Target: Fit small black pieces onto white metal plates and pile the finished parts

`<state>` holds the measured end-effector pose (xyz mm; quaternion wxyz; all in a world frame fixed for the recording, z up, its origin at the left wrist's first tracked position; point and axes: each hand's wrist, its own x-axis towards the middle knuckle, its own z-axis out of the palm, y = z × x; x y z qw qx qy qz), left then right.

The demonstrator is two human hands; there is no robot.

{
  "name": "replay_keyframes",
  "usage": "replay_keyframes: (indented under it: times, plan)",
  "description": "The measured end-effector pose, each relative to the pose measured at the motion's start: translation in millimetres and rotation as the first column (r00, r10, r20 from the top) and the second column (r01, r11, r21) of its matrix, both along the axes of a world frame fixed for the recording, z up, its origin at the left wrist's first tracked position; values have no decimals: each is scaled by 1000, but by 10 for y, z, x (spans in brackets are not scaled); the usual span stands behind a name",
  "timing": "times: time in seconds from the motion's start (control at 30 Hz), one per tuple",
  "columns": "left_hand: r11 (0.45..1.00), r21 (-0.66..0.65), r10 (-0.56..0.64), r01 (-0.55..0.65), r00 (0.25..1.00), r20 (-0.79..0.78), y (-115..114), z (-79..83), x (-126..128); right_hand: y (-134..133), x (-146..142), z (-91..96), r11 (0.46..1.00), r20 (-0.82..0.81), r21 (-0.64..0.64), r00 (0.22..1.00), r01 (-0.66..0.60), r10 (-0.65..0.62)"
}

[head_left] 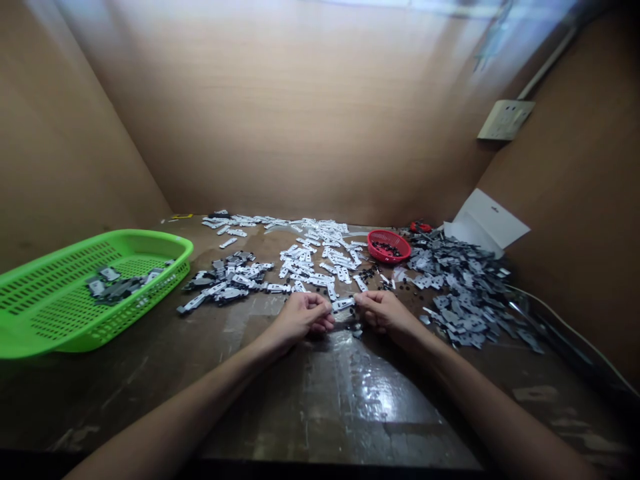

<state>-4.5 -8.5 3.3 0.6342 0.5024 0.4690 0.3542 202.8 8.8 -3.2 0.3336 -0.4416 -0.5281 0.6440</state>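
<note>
The white plastic strip (343, 305) sits between the hands I'm steering: left hand (303, 317) and right hand (383, 313) are both closed, pinching it at the fingertips. A few grey pieces (107, 285) lie in the green basket (167, 245); many white strips (313, 257) and a grey heap (465, 293) remain loose on the wooden bench (280, 413), near a red basket (400, 257) of black bits.

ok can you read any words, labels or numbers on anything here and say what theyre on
Nothing can be read clearly.
White card: small dark mark near the top, too small to read.
Yellow strip at the table's far edge: too small and blurred to read.
Wall socket plate: no legible marks.
</note>
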Motion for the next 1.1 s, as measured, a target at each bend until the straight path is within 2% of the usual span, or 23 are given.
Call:
replay_keyframes:
  times: [0.1, 0.2, 0.3, 0.4, 0.57, 0.73, 0.8, 0.97, 1.1]
  plan:
    - [1000, 3, 1, -1, 1000, 3, -3, -5, -5, 7, -15, -30, 999, 22, 33, 1000, 8, -9]
    - [1000, 11, 3, -3, 1000, 9, -12, -4, 1, 6, -47, -46, 989, 54, 135, 997, 52, -60]
    - [1000, 9, 15, -15, 1000, 2, -22, -3, 22, -14, -88, -51, 955, 57, 274, 990, 111, -131]
    - [999, -6, 38, -38, 999, -5, -28, -19, 47, -42, -128, -46, 924, 45, 347, 982, 158, -185]
    - [999, -31, 31, -29, 997, 69, -26, -19, 57, -74, -172, -22, 918, 52, 384, 990, 99, -128]
    - [997, 78, 28, -30, 999, 27, -20, 20, 56, -65, -176, -54, 955, 68, 297, 997, 24, -46]
    - [994, 103, 22, -22, 1000, 8, -31, 32, 68, -56, -163, -58, 953, 90, 303, 996, -3, -25]
    - [987, 161, -17, 16, 1000, 5, -89, 70, 123, -89, -135, 19, 882, 141, 471, 988, -9, -65]
    - [981, 193, -2, 4, 1000, -13, -106, 69, 156, -141, -155, 42, 819, 123, 572, 982, 45, -140]
